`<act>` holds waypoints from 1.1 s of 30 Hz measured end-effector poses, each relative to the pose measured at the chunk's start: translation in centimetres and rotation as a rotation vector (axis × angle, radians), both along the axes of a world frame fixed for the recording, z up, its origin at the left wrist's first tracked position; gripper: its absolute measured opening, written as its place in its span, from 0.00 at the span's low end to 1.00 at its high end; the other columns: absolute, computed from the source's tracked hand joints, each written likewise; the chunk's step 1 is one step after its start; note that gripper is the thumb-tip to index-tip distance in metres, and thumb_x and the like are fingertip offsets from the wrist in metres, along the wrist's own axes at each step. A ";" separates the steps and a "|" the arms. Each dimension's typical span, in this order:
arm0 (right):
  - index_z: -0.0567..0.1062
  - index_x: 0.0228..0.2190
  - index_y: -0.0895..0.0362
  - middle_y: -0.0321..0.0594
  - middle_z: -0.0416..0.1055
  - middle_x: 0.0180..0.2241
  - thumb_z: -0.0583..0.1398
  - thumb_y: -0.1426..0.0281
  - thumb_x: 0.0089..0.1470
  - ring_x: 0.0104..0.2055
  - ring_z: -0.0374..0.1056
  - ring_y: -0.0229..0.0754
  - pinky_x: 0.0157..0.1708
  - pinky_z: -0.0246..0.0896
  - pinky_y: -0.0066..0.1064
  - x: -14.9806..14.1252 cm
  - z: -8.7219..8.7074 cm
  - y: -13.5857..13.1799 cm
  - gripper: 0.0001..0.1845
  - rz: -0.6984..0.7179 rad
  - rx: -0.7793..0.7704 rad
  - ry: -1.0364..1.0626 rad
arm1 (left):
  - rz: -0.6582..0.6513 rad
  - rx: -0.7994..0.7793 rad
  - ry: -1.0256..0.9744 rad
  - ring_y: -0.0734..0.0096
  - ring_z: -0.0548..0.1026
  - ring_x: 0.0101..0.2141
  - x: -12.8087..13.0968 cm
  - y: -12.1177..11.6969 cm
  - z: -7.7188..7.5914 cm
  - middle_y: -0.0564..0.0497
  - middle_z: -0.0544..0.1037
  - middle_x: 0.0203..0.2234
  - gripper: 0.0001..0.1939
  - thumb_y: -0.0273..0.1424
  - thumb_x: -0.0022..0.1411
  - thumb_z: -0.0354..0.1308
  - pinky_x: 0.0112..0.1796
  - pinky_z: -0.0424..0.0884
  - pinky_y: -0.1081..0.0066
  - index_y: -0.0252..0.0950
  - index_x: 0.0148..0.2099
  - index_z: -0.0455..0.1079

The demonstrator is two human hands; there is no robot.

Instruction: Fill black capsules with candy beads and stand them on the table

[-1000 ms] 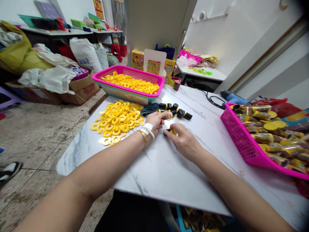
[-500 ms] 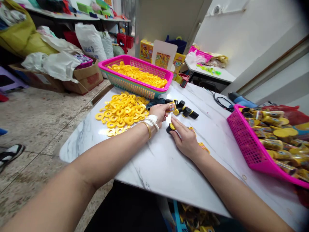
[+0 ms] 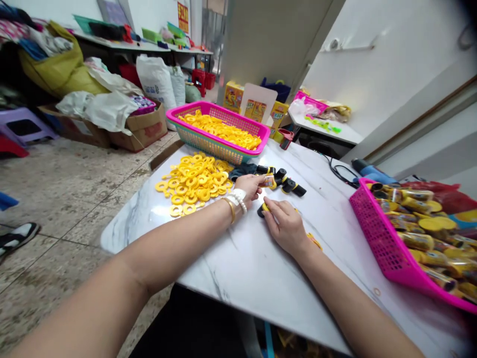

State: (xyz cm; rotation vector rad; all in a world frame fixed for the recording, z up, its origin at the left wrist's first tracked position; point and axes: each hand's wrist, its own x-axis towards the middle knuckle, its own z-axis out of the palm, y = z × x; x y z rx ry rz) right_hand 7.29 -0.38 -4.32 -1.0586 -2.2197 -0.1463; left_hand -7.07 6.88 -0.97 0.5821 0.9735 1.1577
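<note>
My left hand (image 3: 249, 187), wearing a bracelet and bangle, is closed on a small printed yellow tube (image 3: 267, 180) above the table. A short black cylinder with a yellow top (image 3: 261, 211) is at the fingertips of my right hand (image 3: 286, 224), which pinches it at the tabletop. Partly hidden behind the right wrist lie some thin yellow-orange pieces (image 3: 315, 240). Several black cylinders with yellow bands (image 3: 288, 186) lie just beyond my hands, beside a dark cloth (image 3: 241, 172). Left of my left hand spreads a heap of yellow plastic rings (image 3: 199, 180).
A pink basket (image 3: 172, 115) full of yellow pieces stands at the table's far left. Another pink basket (image 3: 376, 238), at right, holds many printed yellow tubes. Behind it lie a blue tool (image 3: 376, 171) and a black cable (image 3: 337, 171). Printed yellow boxes (image 3: 233, 97) stand at the back.
My right fingers, laid flatter over the black and yellow cylinder half a second ago, now curl and pinch it. My left hand keeps hold of the printed tube. The camera view has shifted.
</note>
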 end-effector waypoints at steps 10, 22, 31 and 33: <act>0.65 0.48 0.53 0.38 0.76 0.34 0.64 0.66 0.51 0.32 0.72 0.41 0.36 0.70 0.34 0.8 0.0 -0.7 0.23 -0.141 -0.186 0.295 | -0.048 0.028 0.048 0.87 0.59 0.13 0.2 -0.1 -0.7 0.52 0.74 0.22 0.11 0.28 0.53 0.66 0.14 0.42 0.80 0.32 0.27 0.65; 0.63 0.30 0.53 0.33 0.70 0.27 0.63 0.66 0.49 0.25 0.66 0.36 0.29 0.64 0.30 0.3 1.3 -0.8 0.12 -0.160 -0.406 0.361 | -0.069 0.039 0.065 0.87 0.59 0.14 0.5 -0.6 -0.6 0.50 0.75 0.23 0.12 0.29 0.51 0.68 0.14 0.43 0.79 0.31 0.28 0.67; 0.65 0.30 0.53 0.30 0.68 0.16 0.63 0.56 0.51 0.16 0.64 0.36 0.18 0.60 0.26 0.7 2.0 -0.3 0.16 -0.173 -0.829 0.764 | -0.049 0.006 0.050 0.87 0.59 0.14 0.4 -0.6 -0.1 0.53 0.72 0.19 0.11 0.27 0.53 0.67 0.14 0.43 0.79 0.31 0.26 0.66; 0.66 0.31 0.54 0.32 0.70 0.15 0.65 0.54 0.48 0.14 0.63 0.36 0.15 0.60 0.25 1.2 2.2 0.0 0.19 -0.183 -1.024 0.900 | -0.053 0.008 0.059 0.87 0.59 0.14 0.4 -0.7 0.0 0.53 0.72 0.19 0.11 0.27 0.55 0.66 0.14 0.43 0.79 0.31 0.26 0.66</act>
